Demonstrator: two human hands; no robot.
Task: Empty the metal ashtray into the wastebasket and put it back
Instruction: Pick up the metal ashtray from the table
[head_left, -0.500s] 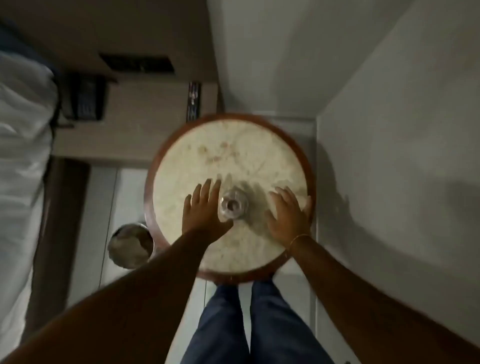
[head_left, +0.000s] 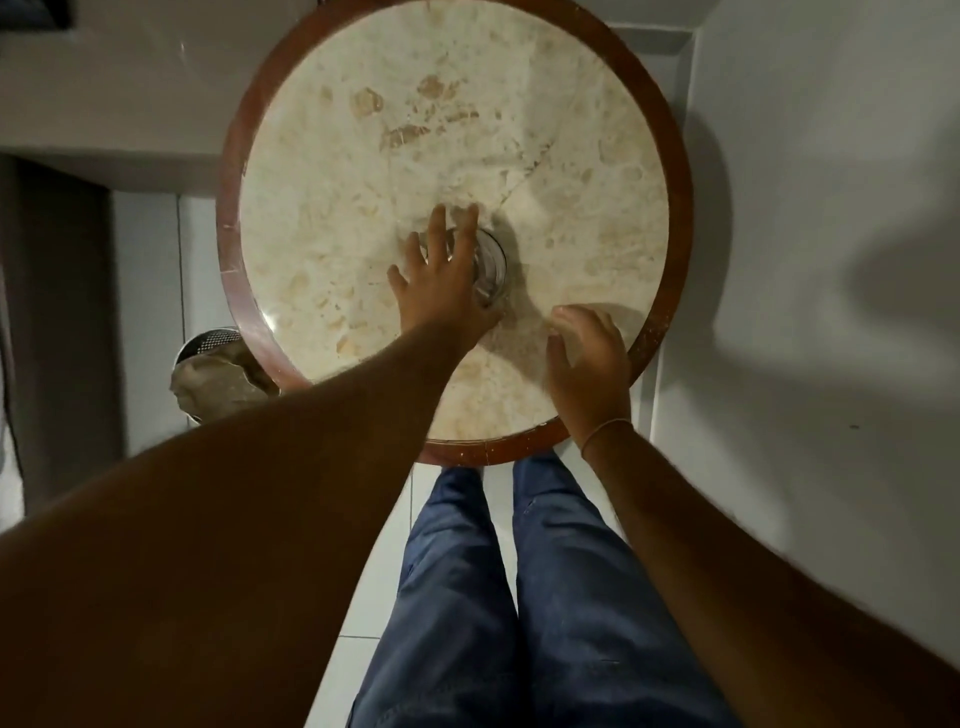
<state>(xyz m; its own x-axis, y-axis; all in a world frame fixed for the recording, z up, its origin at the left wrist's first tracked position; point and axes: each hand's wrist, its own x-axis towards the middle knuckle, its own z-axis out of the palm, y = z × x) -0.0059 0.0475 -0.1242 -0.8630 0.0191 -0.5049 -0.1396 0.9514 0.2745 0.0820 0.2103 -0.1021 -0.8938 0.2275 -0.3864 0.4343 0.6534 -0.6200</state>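
Note:
The metal ashtray (head_left: 491, 270) stands near the middle of the round marble table (head_left: 332, 218). My left hand (head_left: 441, 291) lies over it, with two fingers across its top to the far rim and the thumb at its near edge. Most of the ashtray is hidden under that hand. My right hand (head_left: 587, 364) hovers over the table's near right edge, fingers loosely curled, holding nothing. The wastebasket (head_left: 218, 374), metal mesh with a crumpled liner, stands on the floor left of the table, partly covered by the table rim and my left forearm.
The table has a reddish wooden rim (head_left: 231, 218). A white wall (head_left: 805, 260) runs close along the right side. My legs in blue trousers (head_left: 519, 597) stand on the tiled floor at the table's near edge. A dark panel (head_left: 57, 312) stands at the left.
My left hand has moved from beside the ashtray onto its top. My right hand has pulled back toward the table's near right edge. The camera has come closer to the table.

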